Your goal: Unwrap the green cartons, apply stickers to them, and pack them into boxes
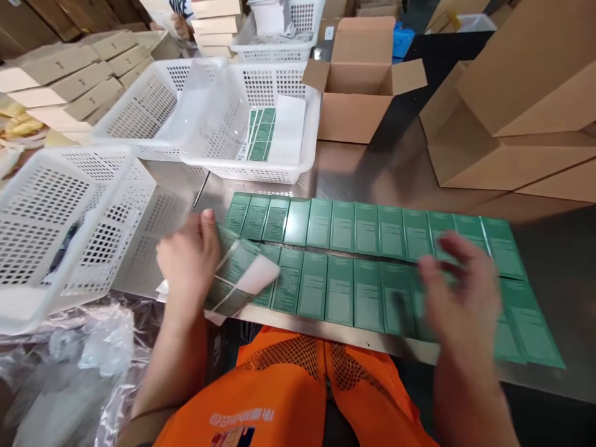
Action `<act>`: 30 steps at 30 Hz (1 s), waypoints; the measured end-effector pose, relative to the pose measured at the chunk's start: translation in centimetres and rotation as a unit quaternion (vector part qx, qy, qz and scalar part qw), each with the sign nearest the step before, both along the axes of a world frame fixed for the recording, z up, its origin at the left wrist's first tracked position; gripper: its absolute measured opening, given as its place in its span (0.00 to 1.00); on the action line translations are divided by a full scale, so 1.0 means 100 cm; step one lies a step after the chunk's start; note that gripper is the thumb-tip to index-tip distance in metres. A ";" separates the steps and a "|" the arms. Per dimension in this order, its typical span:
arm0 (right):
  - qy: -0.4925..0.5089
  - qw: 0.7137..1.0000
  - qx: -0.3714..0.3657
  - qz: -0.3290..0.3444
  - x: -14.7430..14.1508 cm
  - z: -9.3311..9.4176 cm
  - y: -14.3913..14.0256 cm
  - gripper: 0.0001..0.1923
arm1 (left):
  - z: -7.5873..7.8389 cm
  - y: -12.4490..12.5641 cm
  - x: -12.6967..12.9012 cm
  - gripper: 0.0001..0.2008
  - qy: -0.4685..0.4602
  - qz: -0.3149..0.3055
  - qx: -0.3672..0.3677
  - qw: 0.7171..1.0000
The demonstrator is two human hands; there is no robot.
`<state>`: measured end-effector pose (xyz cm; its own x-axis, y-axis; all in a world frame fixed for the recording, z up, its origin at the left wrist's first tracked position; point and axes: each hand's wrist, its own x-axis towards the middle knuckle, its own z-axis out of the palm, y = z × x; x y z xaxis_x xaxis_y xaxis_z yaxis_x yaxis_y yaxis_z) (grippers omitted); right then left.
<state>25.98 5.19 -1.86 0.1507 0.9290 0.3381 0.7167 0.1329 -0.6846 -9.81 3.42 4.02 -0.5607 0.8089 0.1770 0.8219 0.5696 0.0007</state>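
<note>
Two long rows of small green boxes (341, 226) lie side by side on the metal table, printed panels facing up. My left hand (189, 257) is closed on a sheet of stickers (235, 273), which looks clear with white lines and a bare white patch. That sheet covers the left end of the near row. Over the right part of the rows is my right hand (460, 292), blurred by motion, its thumb and fingers apart. I see nothing held in it.
A white basket (298, 171) holds more green sheets and white paper. Other white baskets (112, 242) stand at left. An open carton (349, 118) and larger cardboard boxes (507, 164) sit behind and right. Crumpled plastic (88, 354) fills a lined bin lower left. A person's hand (181, 26) shows far back.
</note>
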 end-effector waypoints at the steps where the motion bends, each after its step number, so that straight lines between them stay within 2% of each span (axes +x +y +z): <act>1: 0.069 0.991 -0.046 0.107 -0.027 0.008 -0.008 0.24 | 0.002 -0.001 0.011 0.25 -0.010 -0.017 0.026 0.999; 3: 0.125 0.957 -0.095 0.243 -0.076 0.019 -0.018 0.20 | -0.001 -0.001 0.029 0.22 -0.047 -0.054 0.070 0.995; 4: 0.137 0.948 -0.103 0.269 -0.096 0.022 -0.020 0.19 | -0.003 0.000 0.036 0.21 -0.068 -0.070 0.089 0.991; 6: 0.158 0.942 -0.098 0.279 -0.124 0.021 -0.019 0.14 | -0.008 0.001 0.044 0.20 -0.097 -0.082 0.125 0.984; 8: 0.178 0.948 -0.066 0.254 -0.138 0.014 -0.015 0.06 | -0.012 0.000 0.047 0.20 -0.111 -0.078 0.146 0.980; 10: 0.156 0.960 -0.005 0.232 -0.143 0.006 -0.013 0.02 | -0.014 0.000 0.045 0.19 -0.116 -0.071 0.139 0.981; 12: 0.089 0.962 0.076 0.246 -0.143 0.001 -0.014 0.05 | -0.016 0.002 0.041 0.19 -0.121 -0.066 0.118 0.983; 14: 0.027 0.930 0.159 0.331 -0.140 0.003 -0.020 0.07 | -0.019 0.006 0.033 0.20 -0.130 -0.060 0.095 0.985; 16: 0.003 0.863 0.224 0.454 -0.133 0.011 -0.027 0.08 | -0.023 0.012 0.022 0.20 -0.138 -0.044 0.086 0.986; 17: 0.004 0.830 0.239 0.504 -0.129 0.018 -0.028 0.07 | -0.026 0.015 0.016 0.20 -0.141 -0.033 0.085 0.986; 18: 0.012 0.809 0.239 0.537 -0.124 0.025 -0.027 0.06 | -0.028 0.017 0.010 0.20 -0.147 -0.024 0.087 0.985; 19: 0.031 0.810 0.220 0.543 -0.119 0.032 -0.023 0.06 | -0.030 0.019 0.004 0.20 -0.160 -0.023 0.089 0.983; 20: 0.062 0.831 0.186 0.521 -0.114 0.038 -0.014 0.05 | -0.032 0.019 -0.001 0.21 -0.186 -0.034 0.090 0.978; 21: 0.096 0.863 0.137 0.477 -0.111 0.042 -0.003 0.04 | -0.033 0.019 -0.004 0.22 -0.227 -0.058 0.087 0.968; 23: 0.151 0.926 0.018 0.346 -0.107 0.042 0.028 0.04 | -0.035 0.018 -0.006 0.23 -0.340 -0.126 0.058 0.930; 24: 0.162 0.941 -0.037 0.294 -0.107 0.038 0.044 0.06 | -0.036 0.017 -0.004 0.23 -0.394 -0.161 0.033 0.905; 25: 0.166 0.947 -0.086 0.263 -0.108 0.033 0.060 0.09 | -0.037 0.017 -0.001 0.23 -0.434 -0.190 0.003 0.880; 27: 0.169 0.941 -0.149 0.254 -0.112 0.021 0.086 0.13 | -0.039 0.018 0.007 0.22 -0.469 -0.236 -0.054 0.849; 30: 0.175 0.930 -0.176 0.271 -0.122 0.004 0.107 0.15 | -0.044 0.025 0.018 0.21 -0.462 -0.272 -0.097 0.839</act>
